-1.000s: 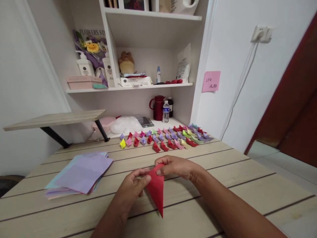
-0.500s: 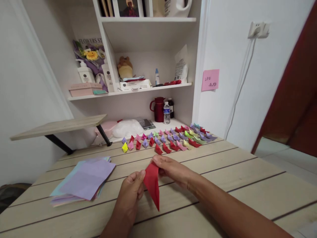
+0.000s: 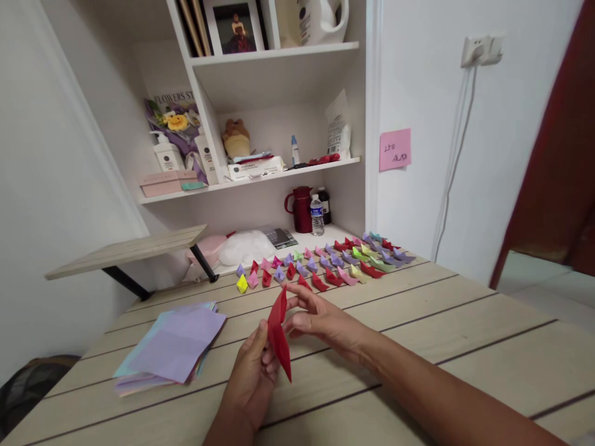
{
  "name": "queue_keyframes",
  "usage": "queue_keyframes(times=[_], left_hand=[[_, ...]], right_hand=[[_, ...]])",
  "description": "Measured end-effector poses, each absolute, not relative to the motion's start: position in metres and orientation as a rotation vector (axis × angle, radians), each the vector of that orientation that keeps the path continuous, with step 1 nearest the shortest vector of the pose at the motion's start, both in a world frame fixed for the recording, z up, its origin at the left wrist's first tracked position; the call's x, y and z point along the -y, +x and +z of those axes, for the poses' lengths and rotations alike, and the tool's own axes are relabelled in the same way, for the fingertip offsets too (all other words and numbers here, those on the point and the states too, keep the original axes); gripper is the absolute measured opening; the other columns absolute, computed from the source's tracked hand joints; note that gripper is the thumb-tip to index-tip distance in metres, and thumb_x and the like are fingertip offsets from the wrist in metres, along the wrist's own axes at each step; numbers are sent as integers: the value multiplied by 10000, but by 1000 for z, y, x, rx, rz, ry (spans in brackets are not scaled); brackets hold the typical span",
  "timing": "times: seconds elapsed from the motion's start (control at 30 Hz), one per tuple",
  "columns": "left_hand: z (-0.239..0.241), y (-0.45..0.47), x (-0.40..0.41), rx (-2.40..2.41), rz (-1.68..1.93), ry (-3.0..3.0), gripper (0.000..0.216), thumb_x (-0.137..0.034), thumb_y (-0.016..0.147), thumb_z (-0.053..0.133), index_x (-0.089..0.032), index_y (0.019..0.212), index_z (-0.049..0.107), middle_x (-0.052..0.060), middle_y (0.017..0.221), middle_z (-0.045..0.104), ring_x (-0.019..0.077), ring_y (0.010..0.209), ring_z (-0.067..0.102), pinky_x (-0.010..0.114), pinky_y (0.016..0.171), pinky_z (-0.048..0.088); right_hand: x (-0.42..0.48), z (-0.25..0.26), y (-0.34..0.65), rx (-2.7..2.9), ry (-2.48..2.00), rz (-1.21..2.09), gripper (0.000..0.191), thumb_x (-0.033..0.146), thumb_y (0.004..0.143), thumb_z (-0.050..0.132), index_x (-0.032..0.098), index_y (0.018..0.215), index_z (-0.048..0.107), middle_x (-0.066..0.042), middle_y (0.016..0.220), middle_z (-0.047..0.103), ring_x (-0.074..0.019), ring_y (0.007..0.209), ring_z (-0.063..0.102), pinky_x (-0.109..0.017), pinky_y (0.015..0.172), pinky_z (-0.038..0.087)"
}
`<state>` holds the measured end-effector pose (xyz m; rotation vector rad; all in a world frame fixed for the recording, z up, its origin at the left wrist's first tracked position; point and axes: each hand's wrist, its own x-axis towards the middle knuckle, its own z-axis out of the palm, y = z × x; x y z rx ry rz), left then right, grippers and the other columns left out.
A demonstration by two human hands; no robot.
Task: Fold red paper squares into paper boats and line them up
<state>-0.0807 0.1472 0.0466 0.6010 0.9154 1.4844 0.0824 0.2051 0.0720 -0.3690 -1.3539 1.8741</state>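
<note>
A piece of folded red paper [image 3: 279, 332] stands upright over the table, its long pointed shape tapering downward. My left hand [image 3: 253, 365] is closed on its left side, the thumb pressed to the paper. On the other side, my right hand [image 3: 320, 322] has its fingers apart. Its fingertips lie at the paper's right edge, and its thumb points toward the fold without pinching it. Rows of small folded paper boats [image 3: 319, 282] in red, pink, purple, yellow and green stand beyond my hands. To the left lies a stack of coloured paper sheets [image 3: 179, 347], a purple one on top.
The plank-patterned table [image 3: 432, 347] meets a white shelf unit [image 3: 279, 59]. A small raised wooden stand [image 3: 125, 251] is at the back left. A red jug [image 3: 302, 210] and a water bottle [image 3: 317, 217] stand behind the boats. A pink note [image 3: 395, 150] is on the wall.
My right hand has loosened its pinch on the red paper's top, and its fingers have spread. The paper has turned and its fold has opened somewhat. The view has shifted slightly.
</note>
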Motion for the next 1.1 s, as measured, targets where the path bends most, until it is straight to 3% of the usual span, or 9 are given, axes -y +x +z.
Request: queue_keyframes(times=[0.13, 0.23, 0.37, 0.63, 0.87, 1.1], left_hand=[[48, -80, -147, -896, 1483, 595, 379, -402, 617, 873, -149, 793, 651, -113, 488, 347, 3, 421, 268, 119, 400, 276], [48, -80, -148, -889, 1490, 585, 367, -384, 611, 879, -150, 763, 641, -106, 497, 363, 6, 429, 286, 125, 408, 287], [48, -80, -148, -886, 1498, 583, 388, -372, 599, 886, -134, 780, 639, -104, 524, 379, 5, 443, 292, 128, 407, 280], [50, -81, -148, -921, 1556, 652, 407, -411, 622, 866, -153, 727, 570, -104, 557, 379, 14, 475, 310, 136, 438, 299], [50, -83, -150, -1073, 1589, 741, 451, -442, 566, 884, -172, 704, 550, -102, 532, 403, 28, 469, 301, 158, 435, 285], [45, -81, -149, -1187, 1514, 870, 454, -533, 608, 827, -186, 678, 544, -99, 487, 387, 46, 465, 301, 181, 455, 276]], right_hand=[[-197, 71, 77, 1418, -251, 1989, 955, 207, 569, 910, 318, 1390, 435, -68, 1246, 529, -165, 833, 670, -359, 807, 530], [-194, 71, 73, 1432, -217, 2024, 964, 194, 569, 902, 311, 1394, 418, -67, 1191, 546, -150, 779, 663, -334, 748, 531], [-197, 70, 74, 1424, -272, 1961, 869, 217, 620, 872, 292, 1373, 445, -42, 1112, 557, -127, 791, 644, -263, 717, 505], [-196, 68, 67, 1449, -250, 1915, 646, 239, 674, 804, 228, 1256, 525, -25, 987, 603, -141, 797, 628, -237, 683, 475], [-201, 68, 64, 1479, -415, 1710, 517, 142, 644, 677, 185, 1149, 573, 28, 788, 615, -87, 589, 520, -198, 560, 383], [-202, 68, 65, 1458, -468, 1696, 377, 84, 582, 589, 173, 948, 590, 41, 745, 611, -100, 625, 529, -188, 560, 392]])
